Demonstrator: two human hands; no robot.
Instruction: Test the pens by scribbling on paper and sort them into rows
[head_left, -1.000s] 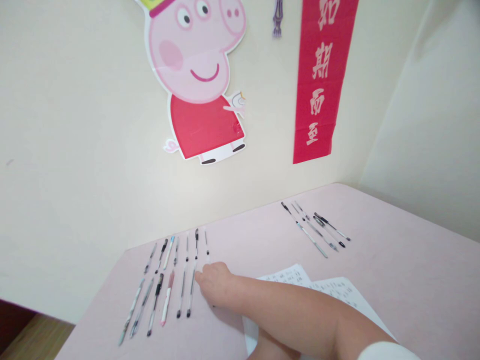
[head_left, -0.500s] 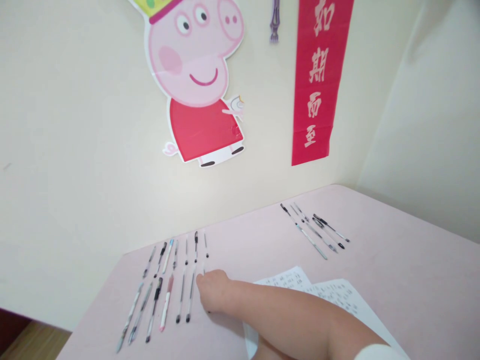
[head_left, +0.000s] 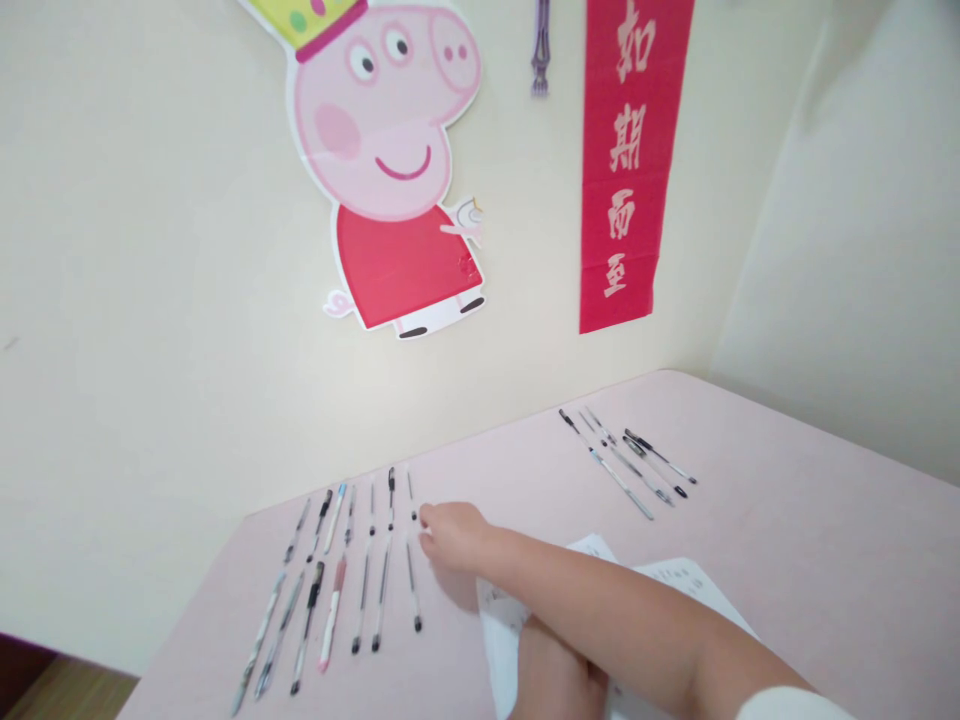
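My right hand (head_left: 450, 535) reaches left across the pink table (head_left: 787, 540) to a row of several pens (head_left: 330, 580). Its fingers are curled, and the fingertips sit beside a short pen cap (head_left: 412, 497) at the right end of the row. A black pen body (head_left: 412, 585) lies on the table just left of and below the hand, apart from it. My left hand (head_left: 559, 670) rests on white written sheets (head_left: 675, 585) under my right forearm, its fingers hidden.
A second group of several pens (head_left: 626, 460) lies at the back right near the wall corner. A cartoon pig cut-out (head_left: 390, 170) and a red banner (head_left: 626, 160) hang on the wall. The table's left edge drops to a wooden floor (head_left: 60, 695).
My right hand has moved up and to the right, uncovering the black pen body that now lies at the right end of the row. The view has tilted slightly.
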